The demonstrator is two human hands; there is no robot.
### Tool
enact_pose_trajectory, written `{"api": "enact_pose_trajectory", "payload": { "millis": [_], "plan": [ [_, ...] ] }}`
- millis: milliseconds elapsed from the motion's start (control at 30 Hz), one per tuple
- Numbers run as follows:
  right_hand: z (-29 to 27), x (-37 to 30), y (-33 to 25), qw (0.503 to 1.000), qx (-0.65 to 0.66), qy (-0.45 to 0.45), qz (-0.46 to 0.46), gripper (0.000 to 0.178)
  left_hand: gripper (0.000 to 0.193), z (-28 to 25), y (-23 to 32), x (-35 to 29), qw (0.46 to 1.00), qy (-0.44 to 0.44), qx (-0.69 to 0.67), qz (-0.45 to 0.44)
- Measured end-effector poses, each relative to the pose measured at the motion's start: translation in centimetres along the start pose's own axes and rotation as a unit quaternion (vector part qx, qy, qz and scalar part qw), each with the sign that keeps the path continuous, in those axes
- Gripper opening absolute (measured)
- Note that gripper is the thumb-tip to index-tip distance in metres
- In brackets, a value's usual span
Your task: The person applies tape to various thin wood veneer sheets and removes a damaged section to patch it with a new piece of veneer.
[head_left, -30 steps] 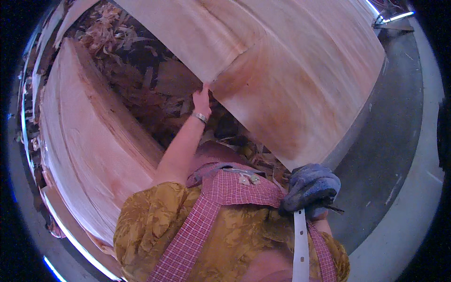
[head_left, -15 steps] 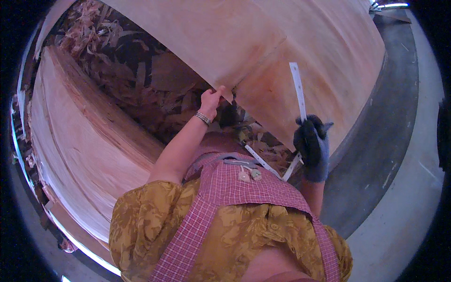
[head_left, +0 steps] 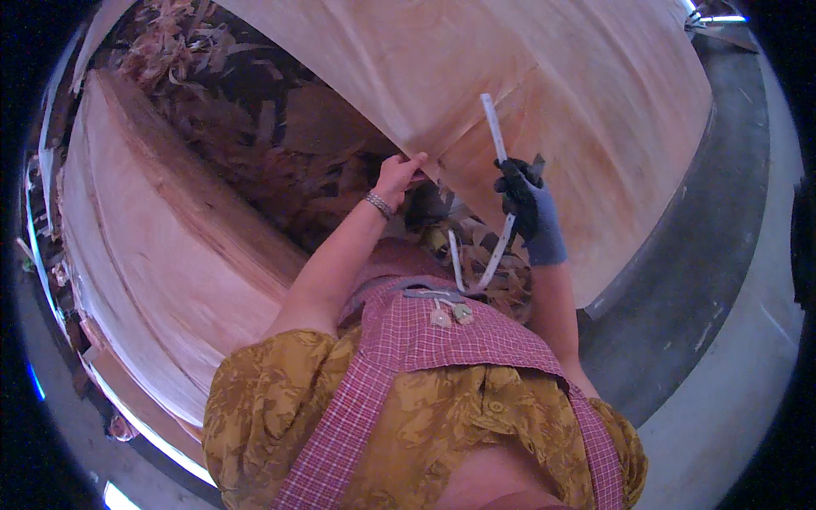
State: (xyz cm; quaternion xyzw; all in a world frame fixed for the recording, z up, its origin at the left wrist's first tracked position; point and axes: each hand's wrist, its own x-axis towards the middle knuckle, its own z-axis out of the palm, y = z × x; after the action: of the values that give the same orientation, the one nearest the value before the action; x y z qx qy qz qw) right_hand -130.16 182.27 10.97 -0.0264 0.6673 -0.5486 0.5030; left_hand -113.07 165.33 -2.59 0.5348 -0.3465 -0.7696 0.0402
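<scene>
My bare left hand (head_left: 399, 180), a metal band on its wrist, pinches the near edge of a large pale wood veneer sheet (head_left: 595, 161). Its thumb lies on top, beside a split (head_left: 501, 95) that runs from this edge into a reddish-brown stained area. In a black and grey glove, my right hand (head_left: 529, 208) is closed round a white strip of tape (head_left: 493, 127) with small holes along it. One end sticks up above the fist, over the sheet. The rest hangs below in a loop, near my apron.
At left lies a stack of veneer (head_left: 161, 280) with a rough brown edge. Torn veneer scraps (head_left: 178, 51) fill the dark gap between stack and sheet. A dark grey flat strip (head_left: 722, 161) runs along the right, beside grey floor (head_left: 778, 289).
My right hand has moved left and farther forward with the tape, closer to the split. My left hand keeps its pinch on the veneer edge, shifted slightly right in the picture.
</scene>
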Motion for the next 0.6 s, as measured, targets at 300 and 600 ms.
{"api": "enact_pose_trajectory", "payload": {
  "millis": [300, 600],
  "plan": [
    [-1.6, 3.3, 5.7, 0.995, -0.055, -0.053, 0.068, 0.026, 0.036, 0.4, -0.8, 0.8, 1.000, -0.018, -0.009, 0.024],
    [-1.7, 4.7, 6.6, 0.993, -0.098, -0.017, 0.063, 0.029, 0.048, 3.5, -0.7, -4.4, 0.640, 0.148, 0.574, 0.488]
  ]
}}
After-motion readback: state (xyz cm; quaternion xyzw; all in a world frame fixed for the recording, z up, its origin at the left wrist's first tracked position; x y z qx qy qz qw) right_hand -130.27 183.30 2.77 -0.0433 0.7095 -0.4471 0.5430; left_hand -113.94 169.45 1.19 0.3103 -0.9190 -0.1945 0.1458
